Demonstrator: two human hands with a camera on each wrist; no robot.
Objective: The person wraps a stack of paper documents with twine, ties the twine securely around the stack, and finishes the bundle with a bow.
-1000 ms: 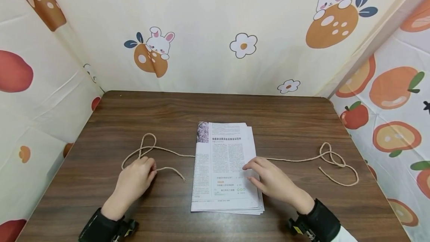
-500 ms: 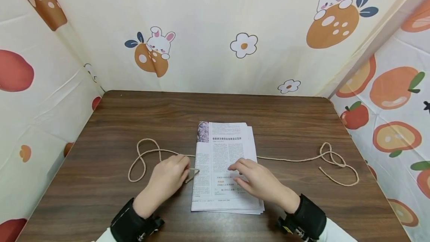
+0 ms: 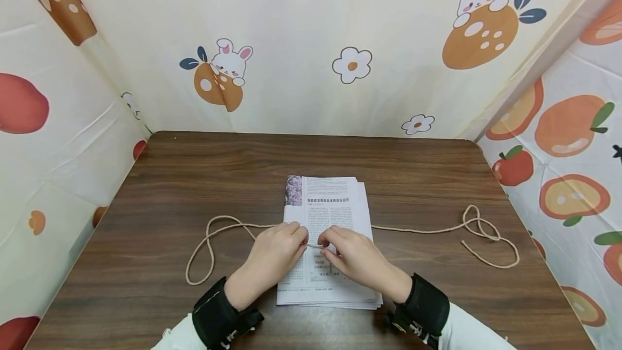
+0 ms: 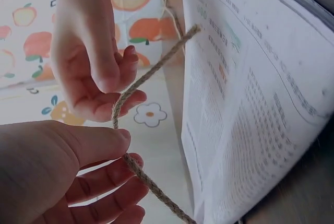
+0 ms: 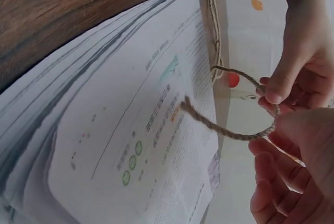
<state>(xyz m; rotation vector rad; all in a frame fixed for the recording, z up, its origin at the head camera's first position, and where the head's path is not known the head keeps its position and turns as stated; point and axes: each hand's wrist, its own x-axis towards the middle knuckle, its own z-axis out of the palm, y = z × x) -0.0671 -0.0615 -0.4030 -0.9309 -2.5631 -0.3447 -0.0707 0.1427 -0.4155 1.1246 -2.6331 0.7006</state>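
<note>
Rope pinched in the left grip runs past the right grip, whose hold is unclear.

Left hand no longer well left of the newspapers; a second on, over their left part, rope carried along in its pinch. Free end, earlier on bare wood and half a second ago at the papers' left edge, now above the printed page. Right hand shifted in from the right edge; fingertips now at the rope, hands close together. Left-side loop drawn wider, nearer the person.
</note>
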